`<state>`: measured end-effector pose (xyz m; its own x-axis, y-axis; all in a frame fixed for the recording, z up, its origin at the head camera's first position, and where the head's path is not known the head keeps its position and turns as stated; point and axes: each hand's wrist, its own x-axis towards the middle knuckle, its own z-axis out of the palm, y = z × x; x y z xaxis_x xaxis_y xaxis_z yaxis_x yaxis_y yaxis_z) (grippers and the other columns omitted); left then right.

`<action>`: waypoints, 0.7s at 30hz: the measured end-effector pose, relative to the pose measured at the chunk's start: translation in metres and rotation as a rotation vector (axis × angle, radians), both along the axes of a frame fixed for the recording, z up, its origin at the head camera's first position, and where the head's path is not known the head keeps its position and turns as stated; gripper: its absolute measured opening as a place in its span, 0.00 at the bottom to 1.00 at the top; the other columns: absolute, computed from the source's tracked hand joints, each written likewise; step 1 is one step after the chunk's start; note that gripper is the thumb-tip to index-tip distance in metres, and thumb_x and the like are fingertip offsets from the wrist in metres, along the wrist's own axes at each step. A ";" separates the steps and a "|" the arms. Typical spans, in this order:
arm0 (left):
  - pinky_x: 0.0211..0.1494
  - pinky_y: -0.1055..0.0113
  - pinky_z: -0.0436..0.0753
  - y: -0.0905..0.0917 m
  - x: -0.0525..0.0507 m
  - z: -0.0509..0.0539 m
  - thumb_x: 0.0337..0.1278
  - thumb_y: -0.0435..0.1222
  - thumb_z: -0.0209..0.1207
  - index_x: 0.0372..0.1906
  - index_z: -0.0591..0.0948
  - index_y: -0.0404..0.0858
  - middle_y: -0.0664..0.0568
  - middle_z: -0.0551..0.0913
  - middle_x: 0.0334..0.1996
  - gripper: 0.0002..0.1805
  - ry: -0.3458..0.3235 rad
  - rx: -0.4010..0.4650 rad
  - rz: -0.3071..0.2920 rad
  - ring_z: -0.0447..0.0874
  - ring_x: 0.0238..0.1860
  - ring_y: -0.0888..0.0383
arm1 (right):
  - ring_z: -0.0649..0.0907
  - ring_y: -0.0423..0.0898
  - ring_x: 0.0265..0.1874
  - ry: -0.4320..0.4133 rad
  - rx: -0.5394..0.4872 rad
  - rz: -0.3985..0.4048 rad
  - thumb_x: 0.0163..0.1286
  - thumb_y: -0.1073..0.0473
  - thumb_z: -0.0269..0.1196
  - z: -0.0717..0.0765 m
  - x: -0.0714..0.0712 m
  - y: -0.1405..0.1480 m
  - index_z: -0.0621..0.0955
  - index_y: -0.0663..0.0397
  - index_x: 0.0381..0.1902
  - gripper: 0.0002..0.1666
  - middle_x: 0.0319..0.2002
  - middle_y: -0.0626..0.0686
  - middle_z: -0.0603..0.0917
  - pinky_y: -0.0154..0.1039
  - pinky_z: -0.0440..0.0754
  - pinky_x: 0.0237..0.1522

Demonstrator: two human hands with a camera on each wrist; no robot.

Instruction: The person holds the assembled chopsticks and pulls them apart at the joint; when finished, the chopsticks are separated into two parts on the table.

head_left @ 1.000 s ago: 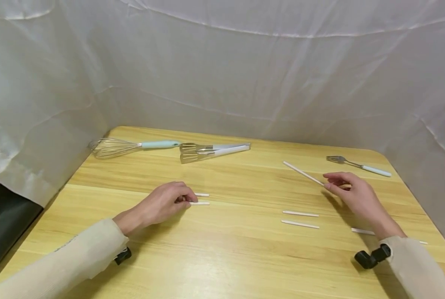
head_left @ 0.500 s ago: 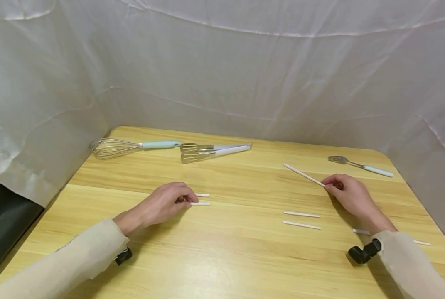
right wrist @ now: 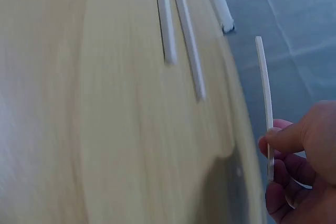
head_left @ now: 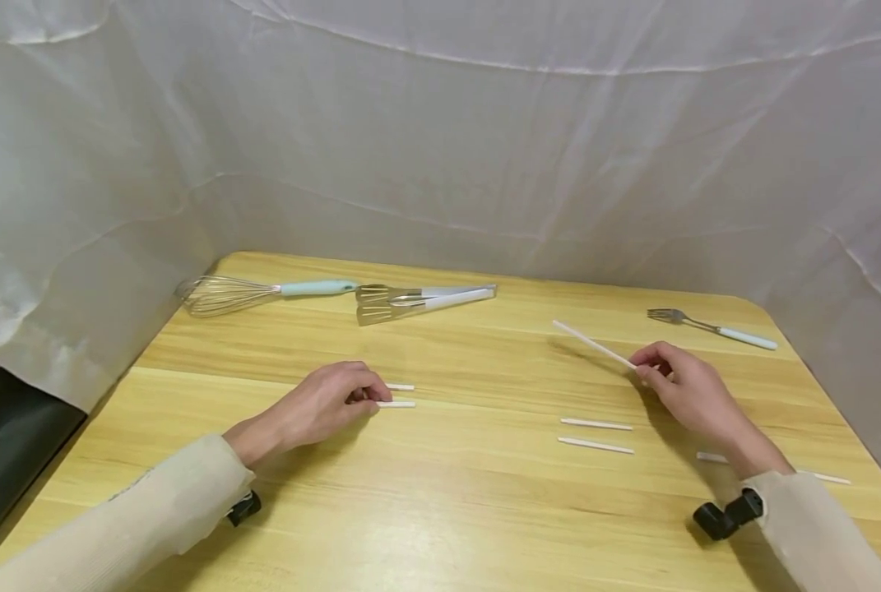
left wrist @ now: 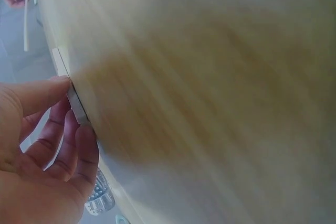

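My right hand pinches a slim white stick near one end, between thumb and fingers. The stick is tilted, its far end pointing up and left, with a shadow on the table below. In the right wrist view the same stick stands out from the fingertips. My left hand rests low on the table and holds another white stick with thumb and curled fingers; most of that stick is hidden by the hand. Just behind it, one more white stick pokes out past the fingers.
Two parallel white sticks lie between the hands. White stick ends show on either side of the right forearm. Along the back lie a whisk, slotted tongs and a fork. A grey cloth encloses the table.
My right hand has shifted slightly left, carrying the pinched stick with it, and the stick's shadow now shows apart from it. My left hand stays put.
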<state>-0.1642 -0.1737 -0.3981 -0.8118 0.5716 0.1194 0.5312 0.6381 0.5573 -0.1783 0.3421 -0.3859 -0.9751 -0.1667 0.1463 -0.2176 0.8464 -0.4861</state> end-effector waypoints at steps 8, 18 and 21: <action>0.51 0.63 0.86 0.002 0.000 0.003 0.74 0.34 0.69 0.50 0.90 0.47 0.61 0.88 0.42 0.06 0.012 0.004 0.030 0.83 0.43 0.66 | 0.76 0.35 0.32 0.165 -0.025 0.132 0.80 0.68 0.65 0.016 0.017 -0.032 0.86 0.55 0.48 0.06 0.39 0.52 0.87 0.32 0.76 0.32; 0.49 0.64 0.84 0.016 0.000 0.024 0.77 0.41 0.67 0.53 0.90 0.47 0.63 0.88 0.47 0.08 -0.033 0.033 0.072 0.84 0.45 0.63 | 0.77 0.33 0.35 0.219 -0.051 0.243 0.77 0.69 0.68 0.030 0.038 -0.065 0.88 0.50 0.48 0.09 0.43 0.47 0.88 0.32 0.78 0.36; 0.48 0.63 0.84 0.021 0.000 0.034 0.77 0.42 0.67 0.55 0.90 0.47 0.63 0.88 0.47 0.09 -0.042 0.054 0.079 0.83 0.46 0.61 | 0.77 0.33 0.36 0.214 -0.061 0.266 0.77 0.69 0.68 0.033 0.043 -0.073 0.88 0.48 0.49 0.10 0.43 0.45 0.88 0.32 0.78 0.37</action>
<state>-0.1646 -0.1532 -0.3643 -0.8591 0.4991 0.1131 0.4558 0.6458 0.6125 -0.1348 0.2691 -0.3529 -0.8449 -0.3957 0.3600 -0.5292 0.7171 -0.4535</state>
